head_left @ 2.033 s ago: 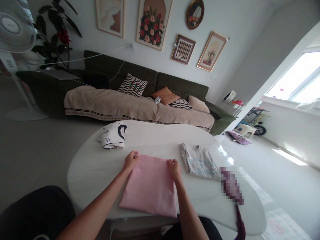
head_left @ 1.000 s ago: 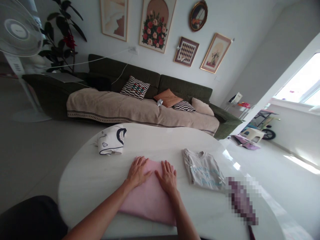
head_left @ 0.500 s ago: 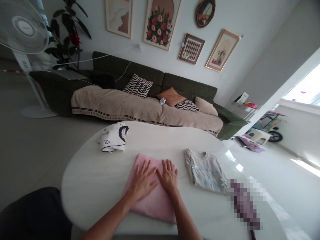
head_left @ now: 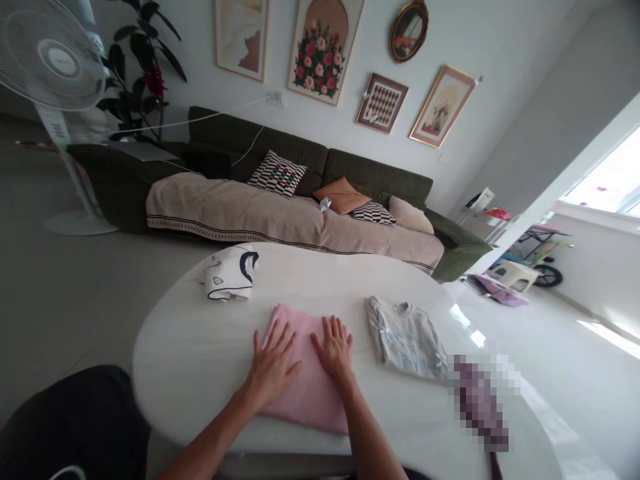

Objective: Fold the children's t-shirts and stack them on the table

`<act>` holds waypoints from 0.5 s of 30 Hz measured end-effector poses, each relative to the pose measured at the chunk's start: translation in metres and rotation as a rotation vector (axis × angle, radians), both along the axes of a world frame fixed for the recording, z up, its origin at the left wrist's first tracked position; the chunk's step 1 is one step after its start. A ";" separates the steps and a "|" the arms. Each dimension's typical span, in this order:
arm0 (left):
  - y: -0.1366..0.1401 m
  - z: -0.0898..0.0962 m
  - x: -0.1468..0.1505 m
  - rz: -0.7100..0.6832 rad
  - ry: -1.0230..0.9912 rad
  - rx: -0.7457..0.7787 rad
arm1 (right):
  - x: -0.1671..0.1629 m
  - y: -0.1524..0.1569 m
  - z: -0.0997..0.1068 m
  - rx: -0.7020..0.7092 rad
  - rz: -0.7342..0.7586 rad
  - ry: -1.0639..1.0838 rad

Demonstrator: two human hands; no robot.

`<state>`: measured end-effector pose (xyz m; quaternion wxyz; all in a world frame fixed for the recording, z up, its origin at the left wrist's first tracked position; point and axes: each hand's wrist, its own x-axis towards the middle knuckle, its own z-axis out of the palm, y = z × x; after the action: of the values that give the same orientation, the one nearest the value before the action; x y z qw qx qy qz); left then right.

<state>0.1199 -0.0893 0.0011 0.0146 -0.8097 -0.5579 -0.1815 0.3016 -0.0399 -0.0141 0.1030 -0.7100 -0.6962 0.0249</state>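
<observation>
A folded pink cloth (head_left: 307,393) lies flat on the white table in front of me. My left hand (head_left: 273,363) rests with spread fingers on its left side, the thumb pointing inward. My right hand (head_left: 334,347) lies flat on the upper right part of the same cloth, fingers stretched out. Neither hand grips anything. To the right of the cloth is a folded grey T-shirt (head_left: 410,340) with pale blue lettering. A folded white shirt (head_left: 231,275) with dark trim sits at the far left of the table.
The round white table (head_left: 190,373) has a blurred-out purple item (head_left: 480,400) near its right edge. Behind it stands a green sofa (head_left: 280,137) with a beige cover and cushions. A white fan (head_left: 63,133) is at the left.
My left hand has slid a little to the left, toward the cloth's left edge. My right hand stays at about the same place on the cloth. The view has shifted slightly.
</observation>
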 end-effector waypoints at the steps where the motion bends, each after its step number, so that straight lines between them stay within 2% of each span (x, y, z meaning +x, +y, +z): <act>1: 0.015 0.001 0.009 -0.020 -0.014 0.027 | 0.000 0.000 0.000 -0.003 0.000 -0.002; 4: 0.052 -0.005 0.025 -0.029 -0.030 0.046 | 0.002 0.001 0.000 -0.013 -0.002 0.000; 6: 0.064 -0.014 0.026 -0.022 -0.036 0.069 | 0.004 0.002 0.002 -0.021 -0.001 0.011; 11: 0.065 -0.032 0.021 -0.012 -0.052 0.090 | -0.014 -0.005 0.011 0.007 -0.041 0.007; 15: 0.067 -0.035 0.020 -0.034 -0.033 0.040 | -0.054 -0.036 0.007 0.066 0.062 0.044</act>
<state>0.1396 -0.0221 -0.0342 0.0184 -0.8156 -0.5404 -0.2061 0.2471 -0.0763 -0.0073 0.1411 -0.6834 -0.7160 0.0207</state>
